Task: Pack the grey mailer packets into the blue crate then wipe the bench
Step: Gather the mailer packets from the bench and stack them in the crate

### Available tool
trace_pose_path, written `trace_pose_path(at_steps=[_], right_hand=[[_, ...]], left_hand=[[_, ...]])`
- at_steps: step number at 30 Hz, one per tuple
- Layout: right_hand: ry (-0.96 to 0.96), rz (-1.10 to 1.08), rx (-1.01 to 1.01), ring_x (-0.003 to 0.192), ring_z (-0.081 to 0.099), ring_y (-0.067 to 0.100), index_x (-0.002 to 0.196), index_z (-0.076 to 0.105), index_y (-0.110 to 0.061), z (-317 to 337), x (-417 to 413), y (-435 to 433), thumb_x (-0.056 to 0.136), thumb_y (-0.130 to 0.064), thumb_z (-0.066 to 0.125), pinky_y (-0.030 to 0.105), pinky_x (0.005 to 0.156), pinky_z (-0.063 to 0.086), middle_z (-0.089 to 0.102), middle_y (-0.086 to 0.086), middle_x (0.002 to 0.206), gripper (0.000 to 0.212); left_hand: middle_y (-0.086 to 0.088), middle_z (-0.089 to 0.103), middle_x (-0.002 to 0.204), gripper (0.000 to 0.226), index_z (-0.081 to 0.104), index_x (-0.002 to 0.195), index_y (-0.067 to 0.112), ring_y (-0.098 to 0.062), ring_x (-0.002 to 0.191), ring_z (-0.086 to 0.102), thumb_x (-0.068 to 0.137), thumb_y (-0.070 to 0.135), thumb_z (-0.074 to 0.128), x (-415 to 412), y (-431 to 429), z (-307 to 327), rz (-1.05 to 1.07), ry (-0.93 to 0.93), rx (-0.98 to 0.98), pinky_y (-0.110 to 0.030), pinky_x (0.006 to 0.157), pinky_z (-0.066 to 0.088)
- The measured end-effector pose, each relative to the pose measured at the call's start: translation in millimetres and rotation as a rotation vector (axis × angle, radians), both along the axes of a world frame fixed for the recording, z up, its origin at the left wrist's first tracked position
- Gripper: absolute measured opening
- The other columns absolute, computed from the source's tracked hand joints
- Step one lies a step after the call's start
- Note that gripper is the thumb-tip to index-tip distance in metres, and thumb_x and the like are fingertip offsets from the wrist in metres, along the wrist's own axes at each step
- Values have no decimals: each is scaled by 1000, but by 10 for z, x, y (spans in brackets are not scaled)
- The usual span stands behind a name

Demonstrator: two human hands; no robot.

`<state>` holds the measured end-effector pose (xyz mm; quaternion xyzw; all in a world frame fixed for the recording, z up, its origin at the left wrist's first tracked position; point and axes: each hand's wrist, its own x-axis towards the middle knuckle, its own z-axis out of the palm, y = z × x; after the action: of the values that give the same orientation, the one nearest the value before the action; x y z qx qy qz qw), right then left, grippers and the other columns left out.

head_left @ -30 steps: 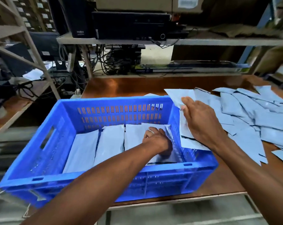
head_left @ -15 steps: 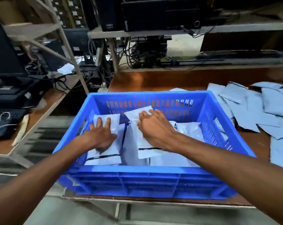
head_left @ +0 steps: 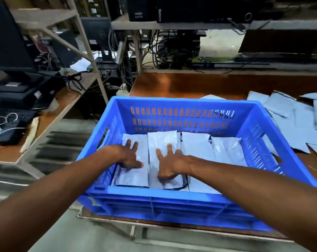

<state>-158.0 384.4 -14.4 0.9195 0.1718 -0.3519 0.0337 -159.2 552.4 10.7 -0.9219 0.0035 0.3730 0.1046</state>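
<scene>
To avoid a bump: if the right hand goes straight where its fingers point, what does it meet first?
Past the grey packet under it, the right hand would probably meet the slotted far wall of the blue crate.

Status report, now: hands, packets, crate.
Left hand, right hand open, pressing flat on packed packets in blue crate. Loose packets lie on bench, right of crate. Nothing blocking.

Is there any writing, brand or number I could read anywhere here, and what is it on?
None can be read.
Black case on the top shelf: white badge, blurred.
Flat box on the lower shelf: pale lettering, blurred.
Monitor: white sticker, too small.
</scene>
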Motion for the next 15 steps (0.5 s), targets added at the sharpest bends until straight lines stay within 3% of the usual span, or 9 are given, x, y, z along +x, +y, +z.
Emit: trace_pose_path(at_steps=[4,8,10,12,13,15], right_hand=[[13,-15,-40,142,-8,56,149,-29,-25,-70,30,68,87,-36,61,64,114,16,-35,22,153,110],[-45,-51,8,146,-2,51,155,-12,-18,204,34,46,92,-27,48,61,115,17,-19,26,159,88],[-150,-86,127,144,19,46,153,17,-7,532,62,-92,95,-22,44,51,112,28,9,28,159,66],[-328,-127,324,116,54,36,125,54,-6,872,159,-363,93,-25,49,35,85,46,50,22,138,38],[-419,-147,415,105,60,34,115,61,-9,1019,223,-547,91,-28,52,31,75,45,61,17,122,32],[-604,-212,532,102,63,34,109,66,-19,1267,324,-991,86,-32,53,32,76,50,68,12,110,30]], left_hand=[[-11,-22,161,95,-22,153,18,-40,148,13,95,67,35,38,20,-2,-45,-28,11,-47,118,21],[-13,-17,163,92,-16,155,17,-42,148,6,96,63,38,80,16,126,-51,-98,16,-49,117,20],[-15,-4,164,88,-2,158,18,-42,146,15,95,57,45,144,-59,280,-60,-245,-39,-49,117,23],[-18,21,159,75,21,155,14,-39,139,32,95,46,54,219,-251,459,-96,-475,-199,-43,114,28],[-18,31,154,68,31,151,13,-39,135,39,94,40,57,252,-396,551,-112,-593,-311,-41,112,31],[-17,43,144,58,43,143,13,-38,128,45,92,31,62,287,-796,738,-147,-763,-511,-42,109,35]])
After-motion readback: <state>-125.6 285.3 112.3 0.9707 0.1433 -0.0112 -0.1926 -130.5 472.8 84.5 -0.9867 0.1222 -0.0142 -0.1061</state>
